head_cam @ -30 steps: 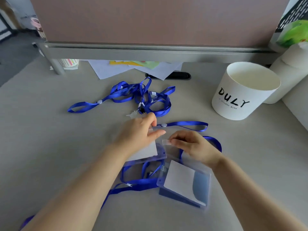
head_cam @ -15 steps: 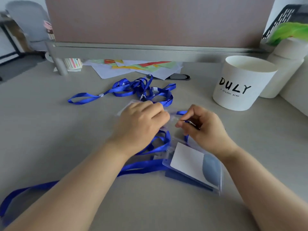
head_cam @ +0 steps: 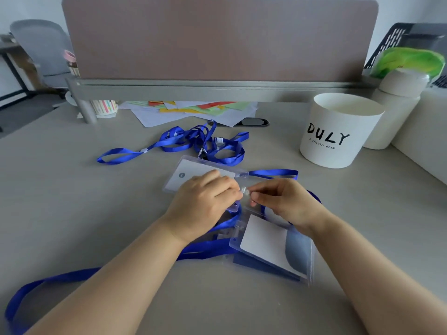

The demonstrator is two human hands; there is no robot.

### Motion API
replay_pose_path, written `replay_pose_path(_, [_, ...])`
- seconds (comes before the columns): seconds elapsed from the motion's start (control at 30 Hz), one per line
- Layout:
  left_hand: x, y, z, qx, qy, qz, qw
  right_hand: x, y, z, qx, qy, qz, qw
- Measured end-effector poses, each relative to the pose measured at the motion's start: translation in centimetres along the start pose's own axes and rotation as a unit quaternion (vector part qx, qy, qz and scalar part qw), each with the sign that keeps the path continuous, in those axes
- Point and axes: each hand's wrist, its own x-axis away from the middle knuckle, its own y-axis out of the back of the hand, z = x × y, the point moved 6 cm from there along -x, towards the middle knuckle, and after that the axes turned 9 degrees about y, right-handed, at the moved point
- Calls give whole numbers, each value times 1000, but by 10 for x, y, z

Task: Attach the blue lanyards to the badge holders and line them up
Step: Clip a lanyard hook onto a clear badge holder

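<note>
A clear badge holder with a white card lies flat in the middle of the desk. My left hand grips its near edge with curled fingers. My right hand pinches a small clear lanyard clip right at the holder's slot. A blue lanyard runs from the clip off to the right. A stack of further badge holders lies just under my right wrist, with a long blue lanyard trailing to the lower left. A tangle of loose blue lanyards sits farther back.
A white tub marked DULY stands at the right, with a white bottle behind it. Coloured papers and a striped paper cup lie under the desk partition at the back.
The camera view tilted upward. The white-card holder now lies uncovered beyond my left hand. Both hands have drawn together around the clear clip at the holder's slot.
</note>
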Motion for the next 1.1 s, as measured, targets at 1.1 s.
replay_pose_path(1.1, [12,-28,32,335,348,75,872,-7,-5,-24,-180,5,-5,984])
